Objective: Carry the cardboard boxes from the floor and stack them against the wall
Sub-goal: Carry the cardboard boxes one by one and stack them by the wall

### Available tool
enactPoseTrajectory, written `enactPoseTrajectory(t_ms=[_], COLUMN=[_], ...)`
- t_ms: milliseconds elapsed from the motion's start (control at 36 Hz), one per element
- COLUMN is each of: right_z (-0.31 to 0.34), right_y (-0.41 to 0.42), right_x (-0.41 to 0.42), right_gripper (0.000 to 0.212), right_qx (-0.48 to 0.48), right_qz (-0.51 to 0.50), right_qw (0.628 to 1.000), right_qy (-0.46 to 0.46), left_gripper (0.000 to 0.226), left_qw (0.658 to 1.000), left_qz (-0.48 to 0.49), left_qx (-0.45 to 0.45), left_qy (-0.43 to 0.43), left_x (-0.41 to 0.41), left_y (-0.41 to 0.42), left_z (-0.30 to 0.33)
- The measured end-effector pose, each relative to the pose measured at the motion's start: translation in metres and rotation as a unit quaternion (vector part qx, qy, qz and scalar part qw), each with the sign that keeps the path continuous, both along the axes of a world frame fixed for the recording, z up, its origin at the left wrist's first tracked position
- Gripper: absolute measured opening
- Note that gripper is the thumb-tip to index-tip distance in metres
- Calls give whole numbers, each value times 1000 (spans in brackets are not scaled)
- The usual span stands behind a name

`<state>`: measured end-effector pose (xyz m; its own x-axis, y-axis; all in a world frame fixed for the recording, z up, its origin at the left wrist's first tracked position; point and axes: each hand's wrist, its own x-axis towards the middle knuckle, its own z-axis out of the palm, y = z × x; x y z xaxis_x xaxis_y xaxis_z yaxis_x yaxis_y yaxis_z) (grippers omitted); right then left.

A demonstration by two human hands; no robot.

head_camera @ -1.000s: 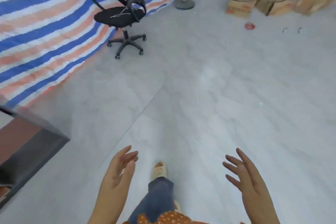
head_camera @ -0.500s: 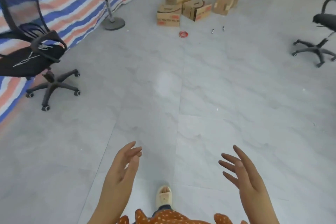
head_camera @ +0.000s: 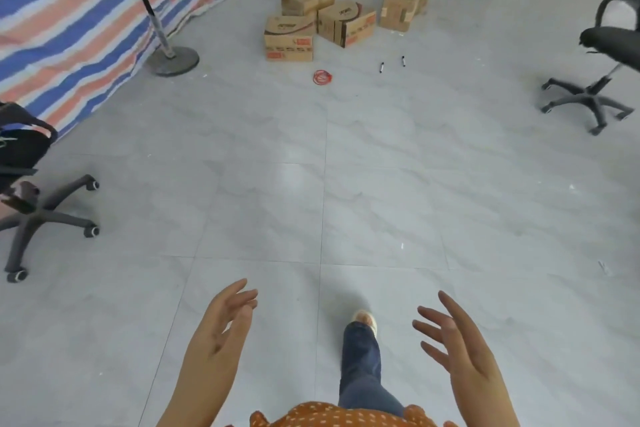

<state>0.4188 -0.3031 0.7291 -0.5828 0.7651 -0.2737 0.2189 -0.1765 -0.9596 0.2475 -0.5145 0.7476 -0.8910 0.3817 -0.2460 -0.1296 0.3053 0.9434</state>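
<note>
My left hand (head_camera: 221, 329) and right hand (head_camera: 453, 340) hang empty at the bottom of the frame, fingers spread loosely, with bare grey floor (head_camera: 322, 156) stretching to the cardboard boxes (head_camera: 332, 22) at upper centre, flanked by a fan stand (head_camera: 172, 60) left and an office chair (head_camera: 602, 73) right.

My left hand (head_camera: 221, 329) and right hand (head_camera: 453, 343) raised, fingers spread, holding nothing. Four brown cardboard boxes (head_camera: 332, 19) clustered far ahead on grey tiled floor (head_camera: 311, 166), beside striped tarp (head_camera: 69, 21).
</note>
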Motion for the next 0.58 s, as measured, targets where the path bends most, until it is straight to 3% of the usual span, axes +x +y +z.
enactPoseTrajectory(t_ms=[56, 111, 167, 222, 278, 306, 389, 444, 583], right_z=[6, 14, 23, 27, 25, 25, 20, 12, -3], right_y=[36, 74, 107, 138, 162, 172, 199, 214, 244], right_x=[-29, -57, -85, -113, -137, -149, -191, -222, -315], right_gripper=[62, 86, 96, 86, 53, 46, 62, 28, 29], right_qx=[-1, 11, 23, 33, 20, 17, 22, 20, 26], right_qz=[14, 17, 23, 41, 63, 69, 79, 89, 121], right_qw=[1000, 1000, 999, 999, 998, 997, 996, 995, 990], right_qy=[5, 8, 4, 4, -5, -9, -26, -47, -71], left_gripper=[33, 34, 37, 39, 39, 40, 47, 60, 49], left_qw=[1000, 1000, 1000, 999, 999, 999, 998, 997, 993], left_qz=[17, 26, 25, 32, 40, 44, 58, 75, 116], left_qx=[1, 13, 16, 17, 18, 19, 14, 6, 7], left_qy=[4, 2, 6, 10, 7, 4, -2, -1, -19], left_x=[-23, -45, -66, -89, -110, -120, -152, -178, -260], left_y=[31, 64, 97, 127, 149, 157, 178, 187, 209], left_z=[0, 4, 9, 11, 9, 8, 10, 4, -13])
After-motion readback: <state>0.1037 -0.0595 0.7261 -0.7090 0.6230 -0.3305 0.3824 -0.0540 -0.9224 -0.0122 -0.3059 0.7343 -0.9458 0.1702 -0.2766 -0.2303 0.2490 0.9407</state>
